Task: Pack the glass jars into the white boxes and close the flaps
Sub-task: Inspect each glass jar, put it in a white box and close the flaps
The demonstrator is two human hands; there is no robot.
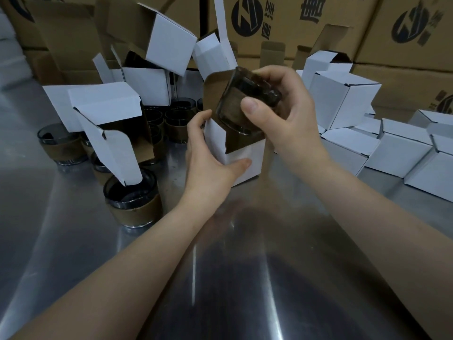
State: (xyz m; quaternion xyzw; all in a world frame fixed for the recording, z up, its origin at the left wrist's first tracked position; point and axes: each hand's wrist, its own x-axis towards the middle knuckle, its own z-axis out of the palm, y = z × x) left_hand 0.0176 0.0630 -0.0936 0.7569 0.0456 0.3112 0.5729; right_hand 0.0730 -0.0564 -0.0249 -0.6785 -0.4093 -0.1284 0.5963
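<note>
- At the middle of a brushed steel table [245, 278], streaked with glare: one small white box [247, 165]; cube-shaped corrugated card, white outside, brown inside; top open, tall lid flap standing up at the back.
- Round the left side of that box: left hand [208, 153], gripping it; thumb flat on the near white face, fingers curled round the far wall.
- At the box mouth: one glass jar [245, 104], tilted, base dipping into the opening, rim pointing up and to the right; dark smoky glass, round, with a brown paper band about its middle.
- On the jar: right hand [286, 114], grasping it; thumb across the near wall, fingers wrapped over the rim and far side.
- To the left on the table: at least seven loose jars [133, 197] of the same kind, upright, clustered close together; thick clear bases, brown bands.
- Over and among those jars: about five empty boxes [169, 40], tumbled at angles, flaps hanging open; one flap dipping into the nearest jar.
- To the right: at least six closed boxes [343, 99], plain white, crisp-edged, packed side by side and partly stacked.
- Along the back: brown cartons [306, 25], large, stacked, printed with round black logos; three logos fully in view.
</note>
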